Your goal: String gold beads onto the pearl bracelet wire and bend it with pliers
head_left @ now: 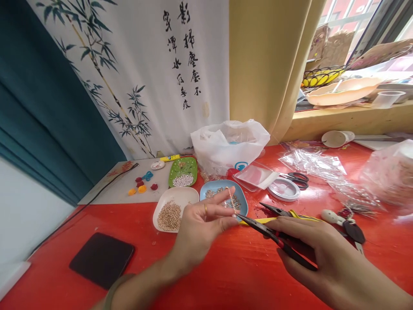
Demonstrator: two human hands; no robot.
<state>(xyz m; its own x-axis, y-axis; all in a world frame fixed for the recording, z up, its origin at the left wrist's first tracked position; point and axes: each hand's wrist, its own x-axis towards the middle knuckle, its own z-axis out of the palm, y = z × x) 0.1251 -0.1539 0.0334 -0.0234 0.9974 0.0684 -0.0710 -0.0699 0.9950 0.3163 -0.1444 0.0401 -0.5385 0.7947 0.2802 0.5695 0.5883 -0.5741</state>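
Pinching a thin gold-coloured metal pin or wire piece (231, 199) between thumb and fingertip, your left hand (201, 224) is holding it upright just above the blue oval dish of small metal findings (209, 191). That pin is looking very light, thin and easy to bend or drop, so you are wanting a firm pinch low on its stem, leaving the upper end free. Your left fingers are pressed together on it; the other fingers are fanning loose.

Your right hand (318, 249) is wrapping around the red-and-black handled needle-nose pliers (274, 237), with the slim tips pointing left and meeting the left fingertips near the pin's lower end. I cannot tell whether the plier tips are closed on the pin or just beside it; they are looking nearly together. The hand itself is closed on the handles.

Sitting near the dish are a white oval dish of gold beads (174, 211), a green oval dish of pearl beads (182, 172), yellow-handled pliers (284, 212) lying on the red table (226, 267), and a black phone (102, 259) well apart at the left.
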